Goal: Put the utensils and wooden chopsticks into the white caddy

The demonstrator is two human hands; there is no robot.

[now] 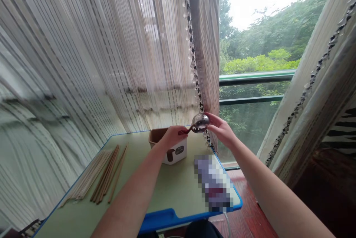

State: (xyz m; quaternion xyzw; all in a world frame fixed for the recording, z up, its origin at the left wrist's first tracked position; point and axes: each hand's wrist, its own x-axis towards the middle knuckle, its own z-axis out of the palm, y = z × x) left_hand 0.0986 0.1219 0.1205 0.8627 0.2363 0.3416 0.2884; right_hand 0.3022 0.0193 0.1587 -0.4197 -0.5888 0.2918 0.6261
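Note:
My left hand (172, 136) is closed around the reddish handle of a metal spoon (199, 123), held in the air above a small white and brown container (175, 153) on the green table (133, 197). My right hand (221, 129) pinches the shiny bowl of the same spoon from the right side. Both forearms reach out over the table.
Several wooden chopsticks (103, 174) lie in a row on the table's left part. A blurred-out flat object (213, 182) rests near the right blue edge. Striped curtains (111, 52) hang behind and left; a window with a green railing (256, 78) is at right.

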